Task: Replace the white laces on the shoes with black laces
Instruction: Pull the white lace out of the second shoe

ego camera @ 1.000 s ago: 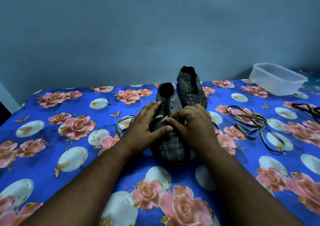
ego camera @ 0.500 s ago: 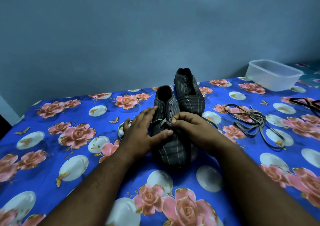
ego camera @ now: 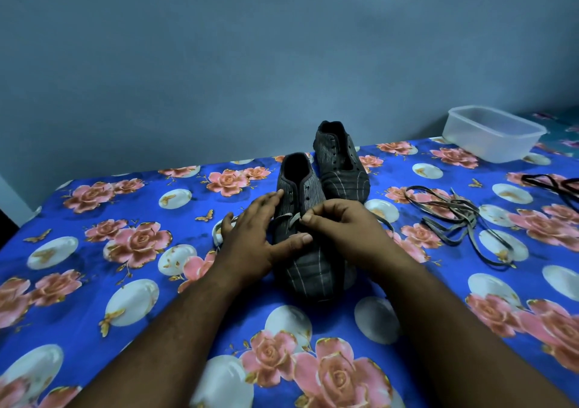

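right hand (ego camera: 341, 229) is pinching the pale flat lace (ego camera: 293, 219) on the near grey striped fabric shoe (ego camera: 308, 251), whose long axis is running straight away; left hand (ego camera: 250, 235) is lying flat, steadying its left side.

A bright blue cloth (ego camera: 94, 251) printed with pink roses, white ovals and small gold butterflies covers the whole surface. At the far right corner a clear plastic tub (ego camera: 493, 133) sits on it with no lid, close to the plain blue-grey wall (ego camera: 219, 63) that runs behind everything.
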Available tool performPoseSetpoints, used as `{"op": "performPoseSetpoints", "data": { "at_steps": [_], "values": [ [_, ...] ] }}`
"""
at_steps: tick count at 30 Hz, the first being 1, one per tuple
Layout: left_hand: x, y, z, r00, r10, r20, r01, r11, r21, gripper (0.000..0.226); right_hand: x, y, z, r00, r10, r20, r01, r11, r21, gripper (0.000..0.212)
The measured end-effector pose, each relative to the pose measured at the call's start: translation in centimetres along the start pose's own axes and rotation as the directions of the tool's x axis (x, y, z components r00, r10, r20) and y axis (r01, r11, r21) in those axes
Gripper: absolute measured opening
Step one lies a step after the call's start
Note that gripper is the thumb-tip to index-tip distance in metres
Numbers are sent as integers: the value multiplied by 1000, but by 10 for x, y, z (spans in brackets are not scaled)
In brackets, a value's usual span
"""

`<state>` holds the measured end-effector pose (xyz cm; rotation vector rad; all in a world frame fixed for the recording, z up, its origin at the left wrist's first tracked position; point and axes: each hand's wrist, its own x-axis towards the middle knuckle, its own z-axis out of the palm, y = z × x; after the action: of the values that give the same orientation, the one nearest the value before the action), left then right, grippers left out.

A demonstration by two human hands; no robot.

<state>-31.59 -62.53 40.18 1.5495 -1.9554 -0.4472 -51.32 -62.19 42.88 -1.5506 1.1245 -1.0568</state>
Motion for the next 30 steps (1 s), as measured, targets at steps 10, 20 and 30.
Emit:
{"op": "performPoseSetpoints", "data": {
  "at_steps": [10,20,30],
  "values": [
    [0,1,0,1000,-11,2,11,1000,11,111,-3,-5,2,999,-3,-46,5,999,53,29],
    [-1,2,0,1000,-14,6,14,1000,6,111,-1,-3,1,954,-251,-162,146,864,-482,13],
    [-1,3,-1,1000,-21,7,20,1000,2,111,-3,-13,-4,994,-99,-39,105,970,221,29]
  ]
}}
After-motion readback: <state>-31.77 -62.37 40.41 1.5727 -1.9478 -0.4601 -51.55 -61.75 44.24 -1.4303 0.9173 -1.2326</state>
